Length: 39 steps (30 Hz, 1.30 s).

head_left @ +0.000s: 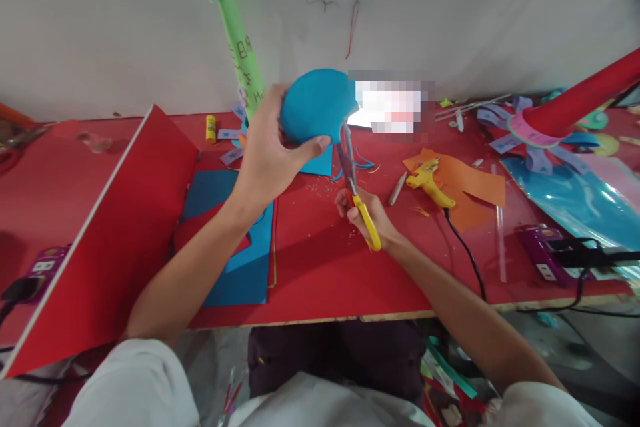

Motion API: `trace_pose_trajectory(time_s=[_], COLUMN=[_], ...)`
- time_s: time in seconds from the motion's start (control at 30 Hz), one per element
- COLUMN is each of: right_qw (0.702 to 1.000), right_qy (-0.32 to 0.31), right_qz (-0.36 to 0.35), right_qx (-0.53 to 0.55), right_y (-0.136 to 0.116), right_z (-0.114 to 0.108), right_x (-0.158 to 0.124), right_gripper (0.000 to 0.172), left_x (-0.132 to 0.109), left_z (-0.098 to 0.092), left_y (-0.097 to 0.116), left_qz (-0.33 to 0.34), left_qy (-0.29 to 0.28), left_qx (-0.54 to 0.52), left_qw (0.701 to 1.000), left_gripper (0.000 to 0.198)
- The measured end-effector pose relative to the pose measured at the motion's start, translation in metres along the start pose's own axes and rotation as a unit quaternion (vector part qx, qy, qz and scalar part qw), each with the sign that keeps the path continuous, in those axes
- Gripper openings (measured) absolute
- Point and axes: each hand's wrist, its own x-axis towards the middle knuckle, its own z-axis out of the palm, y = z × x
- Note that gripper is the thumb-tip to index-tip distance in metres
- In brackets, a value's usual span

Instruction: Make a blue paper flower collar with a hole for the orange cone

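Observation:
Raised above the red table, a rounded piece of blue paper (319,105) is pinched at its left and lower edge by my left hand (270,140). My right hand (367,210) grips a pair of scissors (367,221) with yellow handles, fingers partly hidden behind them. The scissor blades point upward and meet the paper's lower right edge. Below the paper lie another blue sheet (317,163) and thin blue offcuts (364,161). Nearer my left forearm, blue sheets (255,287) rest on the table with a red piece partly covered by the arm.
A red upright divider (115,233) stands at left. Beyond my left hand rises a green paper tube (240,40); a glue stick (211,129) is beside it. Right of the scissors lie a yellow glue gun (431,183) with a cord, orange paper (475,180) and a purple power strip (545,253).

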Motion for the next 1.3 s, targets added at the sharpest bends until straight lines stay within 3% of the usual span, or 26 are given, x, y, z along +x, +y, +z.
trace_pose_trajectory(time_s=[0.3,1.3], right_qw=[1.0,0.998], right_qy=[0.007,0.046], right_qz=[0.004,0.0], right_qx=[-0.003,-0.038], right_y=[-0.004,0.002], right_z=[0.0,-0.002], right_x=[-0.001,0.001], right_gripper=[0.079,0.078], left_x=[-0.003,-0.012], left_z=[0.009,0.018], left_y=[0.004,0.017], left_qz=[-0.02,-0.031], left_qy=[-0.01,0.013], left_qx=[0.019,-0.006], left_qw=[1.0,0.999], left_gripper=[0.07,0.056])
